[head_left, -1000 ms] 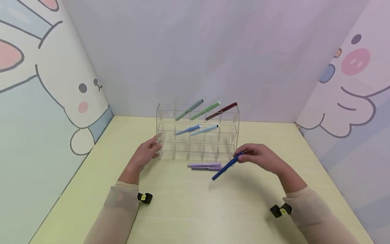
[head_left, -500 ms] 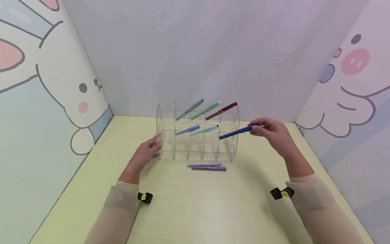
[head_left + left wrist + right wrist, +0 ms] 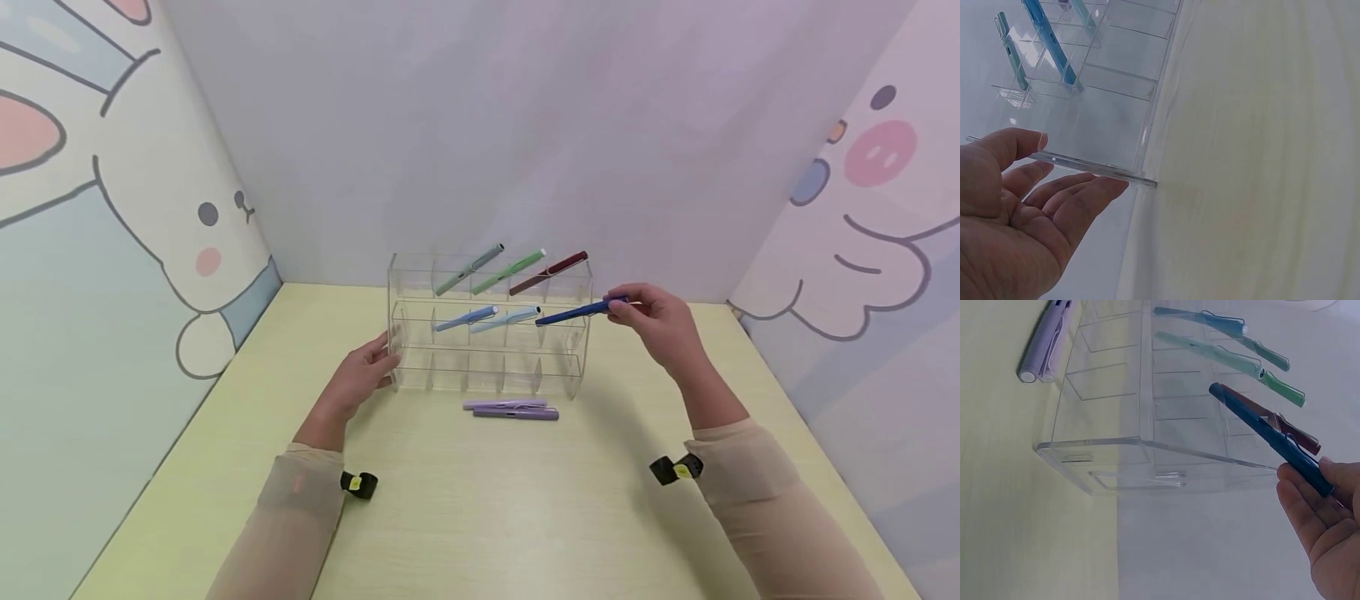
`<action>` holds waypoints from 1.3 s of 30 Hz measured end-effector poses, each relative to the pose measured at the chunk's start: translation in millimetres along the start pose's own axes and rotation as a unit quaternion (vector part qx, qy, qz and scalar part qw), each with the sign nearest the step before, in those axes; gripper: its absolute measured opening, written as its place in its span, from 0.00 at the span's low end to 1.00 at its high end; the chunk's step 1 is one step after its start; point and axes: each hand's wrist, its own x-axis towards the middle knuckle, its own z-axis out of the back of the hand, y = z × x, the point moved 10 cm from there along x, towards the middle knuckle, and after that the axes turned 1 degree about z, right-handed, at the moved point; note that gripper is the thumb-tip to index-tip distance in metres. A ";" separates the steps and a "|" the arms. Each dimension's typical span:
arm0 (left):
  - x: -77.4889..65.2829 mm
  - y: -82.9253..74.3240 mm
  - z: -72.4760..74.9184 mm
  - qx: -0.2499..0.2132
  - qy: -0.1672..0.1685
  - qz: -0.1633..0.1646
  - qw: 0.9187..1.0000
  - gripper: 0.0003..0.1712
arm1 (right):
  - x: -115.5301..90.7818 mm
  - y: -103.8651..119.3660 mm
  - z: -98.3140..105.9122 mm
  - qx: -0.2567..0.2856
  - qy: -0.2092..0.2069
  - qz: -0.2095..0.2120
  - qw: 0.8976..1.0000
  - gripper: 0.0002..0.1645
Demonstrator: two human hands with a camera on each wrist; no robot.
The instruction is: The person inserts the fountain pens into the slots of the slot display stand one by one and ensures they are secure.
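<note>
My left hand (image 3: 358, 373) grips the left side panel of a clear tiered pen rack (image 3: 558, 364), thumb on one face and fingers on the other in the left wrist view. In my right hand (image 3: 660, 329), the thumb and fingers pinch one end of a dark blue pen (image 3: 573, 314). That pen slants over the right part of the middle tier; I cannot tell whether it touches the rack. A blue pen (image 3: 467, 318) and a light blue pen (image 3: 506, 320) lean in the middle tier. Grey-green (image 3: 470, 269), green (image 3: 510, 272) and dark red (image 3: 549, 273) pens lean in the top tier.
Two purple pens, a lighter one (image 3: 504, 404) and a darker one (image 3: 517, 414), lie together on the table (image 3: 480, 517) in front of the rack. A pale wall (image 3: 487, 125) stands close behind it, with printed side walls left and right.
My right hand has moved up from the front of the table with the dark blue pen, then slightly left, bringing its tip to the middle tier. My left hand keeps its grip on the rack.
</note>
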 end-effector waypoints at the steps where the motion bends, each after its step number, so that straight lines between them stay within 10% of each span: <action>1: 0.0 -0.1 -0.3 0.001 0.000 0.001 1.000 0.35 | 0.2 -0.5 -1.8 -0.009 0.001 0.000 1.000 0.21; 39: 0.1 -0.1 -1.0 0.009 -0.009 0.005 1.000 0.35 | 13.1 -8.2 -68.9 -0.067 0.085 0.007 0.994 0.22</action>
